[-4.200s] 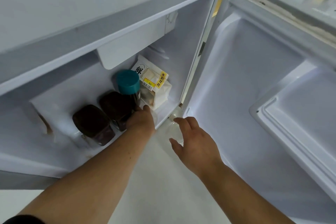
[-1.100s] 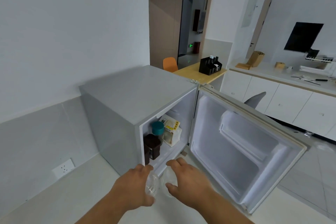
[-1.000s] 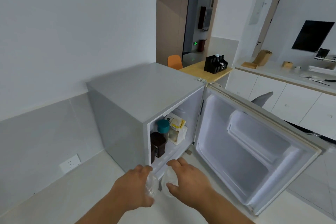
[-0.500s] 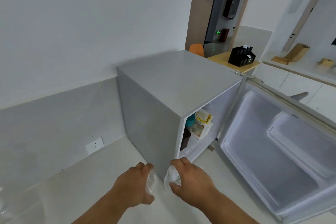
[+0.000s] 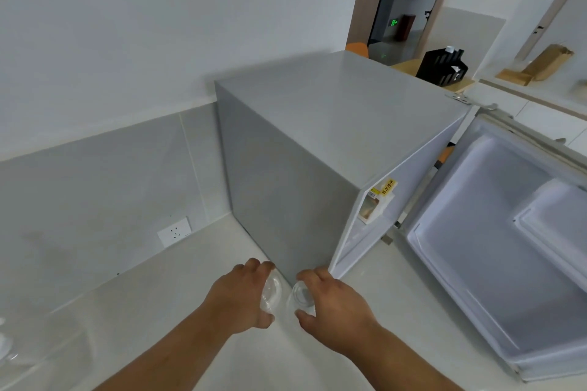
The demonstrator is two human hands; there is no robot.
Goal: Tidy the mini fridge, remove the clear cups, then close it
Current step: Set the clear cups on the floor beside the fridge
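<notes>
We see our left hand (image 5: 236,297) curled around a clear cup (image 5: 271,294), and our right hand (image 5: 335,306) curled around a second cup (image 5: 301,295). Both cups are out of the fridge (image 5: 317,136) and held side by side, close together, just in front of its lower left front corner and above the pale tabletop (image 5: 165,295). We cannot tell whether the two cups touch.

The grey fridge stands on the tabletop near the wall, and its door (image 5: 495,247) hangs wide open to the right, the white inner liner facing us. Through the narrow slice of the opening we can make out a white carton (image 5: 373,206) with a yellow label on the shelf; the rest of the inside is hidden by the fridge's side.

A white socket (image 5: 174,231) sits low on the grey backsplash to the left. Beyond the fridge a black organiser (image 5: 441,67) stands on a wooden surface.
</notes>
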